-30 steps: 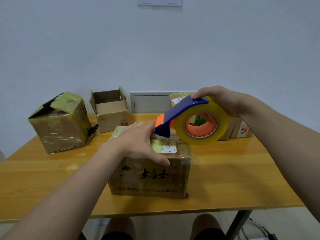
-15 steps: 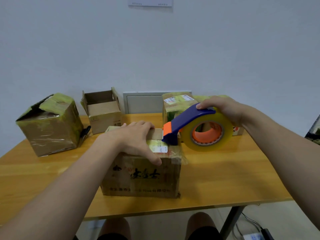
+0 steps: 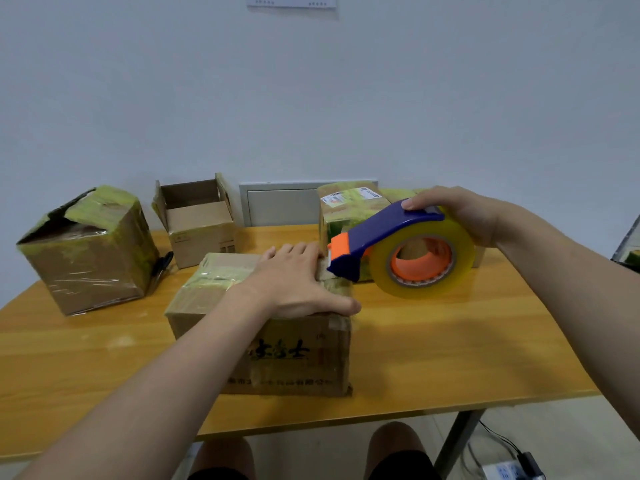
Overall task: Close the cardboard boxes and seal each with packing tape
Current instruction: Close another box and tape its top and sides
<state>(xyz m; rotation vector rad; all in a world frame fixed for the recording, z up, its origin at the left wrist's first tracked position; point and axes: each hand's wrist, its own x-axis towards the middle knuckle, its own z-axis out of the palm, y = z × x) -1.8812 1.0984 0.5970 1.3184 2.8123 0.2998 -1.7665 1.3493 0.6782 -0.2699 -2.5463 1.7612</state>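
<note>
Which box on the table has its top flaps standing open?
The small box at the back, left of centre: its flaps stand upright and its inside shows, while the rest have yellowish tape across their tops.

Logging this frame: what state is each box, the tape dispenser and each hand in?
Front box: flaps closed, left hand pressing flat on top.
Tape dispenser: held by right hand, nose at front box's top.
Big left box: top torn, gaping.
Small back box: open, flaps up.
Labelled back box: closed, taped.

Plain white wall, 1 grey panel low on it, paper strip at top. Wooden table on dark leg. Pale floor, power strip.
</note>
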